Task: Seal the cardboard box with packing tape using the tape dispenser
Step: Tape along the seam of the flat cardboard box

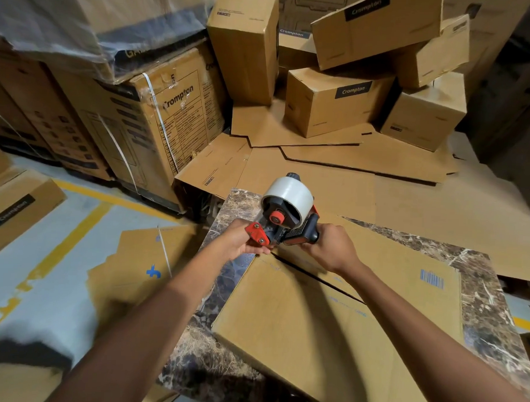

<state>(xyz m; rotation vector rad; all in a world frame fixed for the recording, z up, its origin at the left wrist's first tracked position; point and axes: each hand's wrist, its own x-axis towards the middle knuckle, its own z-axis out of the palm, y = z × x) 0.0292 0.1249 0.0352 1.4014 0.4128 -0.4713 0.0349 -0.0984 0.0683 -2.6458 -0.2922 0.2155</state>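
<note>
A brown cardboard box [328, 329] lies on a marble-patterned table [482, 301], its two top flaps meeting at a dark seam that runs from the far left corner toward the right. Over the far end of that seam I hold a red and black tape dispenser [282, 222] loaded with a clear tape roll [289, 195]. My right hand [331, 248] grips its black handle. My left hand [241, 240] holds the red front end of the dispenser, pressed down near the box's far edge.
Stacked Crompton cartons [333, 101] and flattened cardboard sheets [334, 161] crowd the space behind the table. A large strapped carton [158, 122] stands at the left. Loose cardboard [141, 268] lies on the grey floor with yellow lines [67, 245] at the left.
</note>
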